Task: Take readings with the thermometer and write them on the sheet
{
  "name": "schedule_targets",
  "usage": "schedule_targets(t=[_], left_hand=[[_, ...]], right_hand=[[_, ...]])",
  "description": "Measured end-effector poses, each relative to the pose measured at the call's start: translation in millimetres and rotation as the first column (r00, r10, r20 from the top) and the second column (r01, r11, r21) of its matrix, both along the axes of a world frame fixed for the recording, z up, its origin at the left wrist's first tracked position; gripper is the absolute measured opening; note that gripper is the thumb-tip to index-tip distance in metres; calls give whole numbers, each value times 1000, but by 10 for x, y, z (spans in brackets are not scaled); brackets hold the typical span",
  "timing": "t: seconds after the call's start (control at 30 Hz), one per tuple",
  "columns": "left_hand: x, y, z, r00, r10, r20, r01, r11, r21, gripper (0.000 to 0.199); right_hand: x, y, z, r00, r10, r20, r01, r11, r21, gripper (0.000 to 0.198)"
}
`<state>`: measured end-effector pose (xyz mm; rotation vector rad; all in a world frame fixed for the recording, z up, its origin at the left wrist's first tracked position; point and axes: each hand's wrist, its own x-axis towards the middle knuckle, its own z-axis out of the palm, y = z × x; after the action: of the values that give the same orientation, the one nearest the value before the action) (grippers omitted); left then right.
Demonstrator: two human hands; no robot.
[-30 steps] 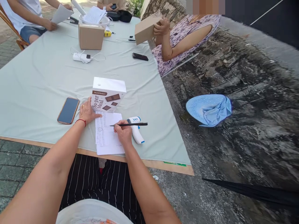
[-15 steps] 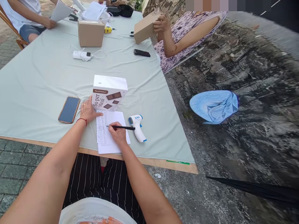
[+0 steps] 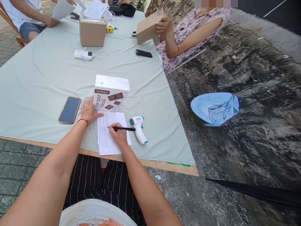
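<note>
My right hand [image 3: 118,135] pinches a black pen [image 3: 127,128], its tip on a printed sheet [image 3: 102,138] covered in small figures. White sheets [image 3: 119,119] lie under it. My left hand [image 3: 89,111] is open, its thumb stretched over the sheet's top edge and its fingers along the left side of a white Su-per Meal box [image 3: 111,100]. Whether those fingers press on the box I cannot tell. A white and blue infrared thermometer [image 3: 139,130] lies right of the paper, close to the pen's rear end. Left of my left hand rests a smartphone [image 3: 70,110].
On the cloth-covered table [image 3: 47,75] stand a cardboard box [image 3: 92,33], a white device with a cable [image 3: 83,55] and a black phone [image 3: 144,53]. A person at right holds another carton [image 3: 148,29]; one at left holds paper [image 3: 63,11]. A blue hat [image 3: 216,108] lies beyond the edge.
The whole view has shifted very slightly. My hands, the pen and the things on the table keep practically the same places.
</note>
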<state>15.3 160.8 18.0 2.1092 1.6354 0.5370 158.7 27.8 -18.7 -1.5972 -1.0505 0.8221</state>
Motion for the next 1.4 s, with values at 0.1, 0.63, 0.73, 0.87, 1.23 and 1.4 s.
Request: schedule_targets(t=[0.1,0.63,0.73,0.87,1.23,1.4], left_hand=[[-1,-19,33,1000,0,-16,-1,1000,-16,122],[-8,8,3,1000,-4,-15,4,1000,5,123],[-10,15,-7,1000,-9,-14,10,1000,14,123],[-9,5,10,1000,-13,-14,13,1000,13,122],[0,-3,38,1000,-6,-19,6,1000,-10,121],[-1,-6,38,1000,9,-19,-10,1000,-14,122]], right_hand=[[0,-3,2,1000,-1,-9,0,1000,-7,14],[2,9,-2,999,-20,-40,21,999,33,12],[-1,9,-9,999,-23,-31,25,999,40,12],[-2,12,-8,999,-20,-35,21,999,32,13],[9,7,3,1000,-7,-12,8,1000,30,12],[8,8,-3,999,-14,-39,15,1000,23,13]])
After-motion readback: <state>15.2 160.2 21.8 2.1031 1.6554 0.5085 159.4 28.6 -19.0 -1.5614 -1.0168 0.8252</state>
